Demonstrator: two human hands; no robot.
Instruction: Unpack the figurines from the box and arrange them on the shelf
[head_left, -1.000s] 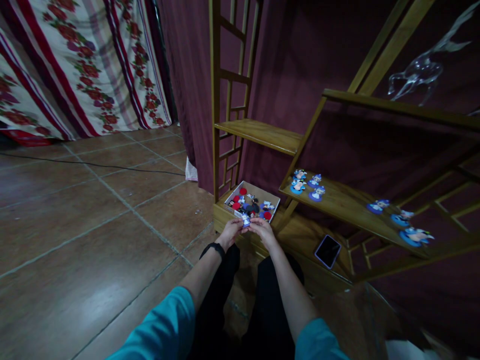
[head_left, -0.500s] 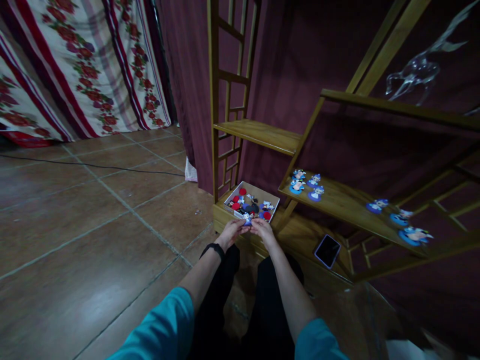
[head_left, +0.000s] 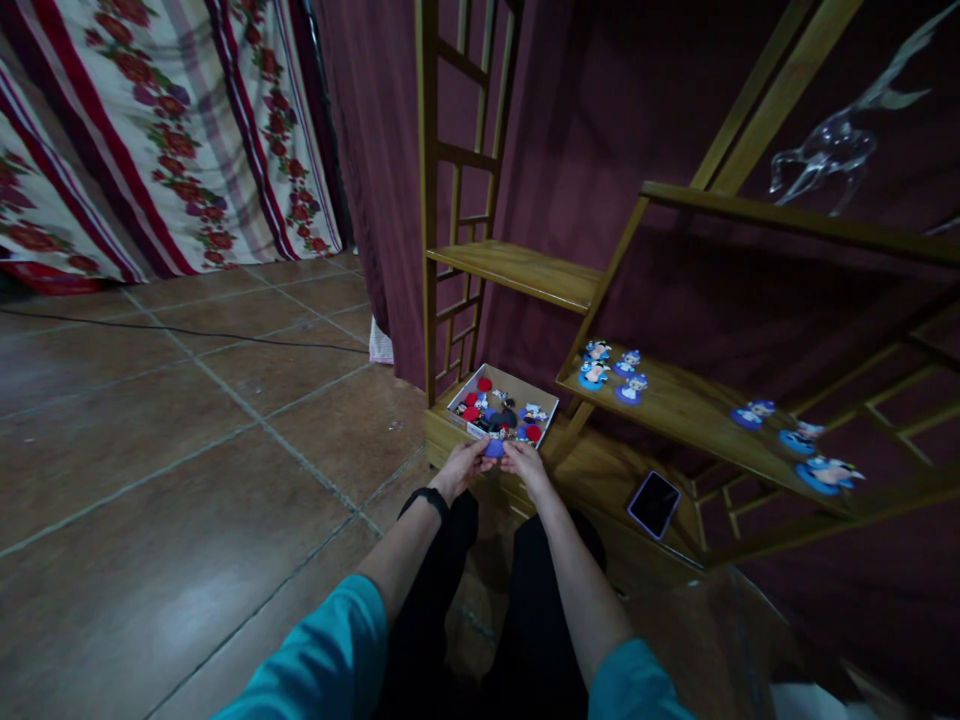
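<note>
Between my two hands is a small figurine (head_left: 494, 449) on a round purple base, held in front of the box. My left hand (head_left: 463, 468) pinches its left side, and my right hand (head_left: 524, 462) pinches its right side. The purple base faces me and covers most of the figure. Just beyond my fingers, an open cardboard box (head_left: 541, 391) holds several small figurines with red, black and purple bases. On the shelf to the right stand several similar figurines; a purple-based figurine (head_left: 631, 388) and a blue-based figurine (head_left: 592, 374) are nearest.
The wooden shelf unit (head_left: 517, 270) rises ahead and to the right. A phone (head_left: 655, 504) lies on its low board. Higher up at right stands a clear glass deer (head_left: 829, 150). A black cable (head_left: 225, 332) crosses the tiled floor (head_left: 187, 480) toward the curtain (head_left: 390, 200).
The figurine has been tilted between my fingers, so its purple base now faces me instead of the figure. Both hands stay in nearly the same place.
</note>
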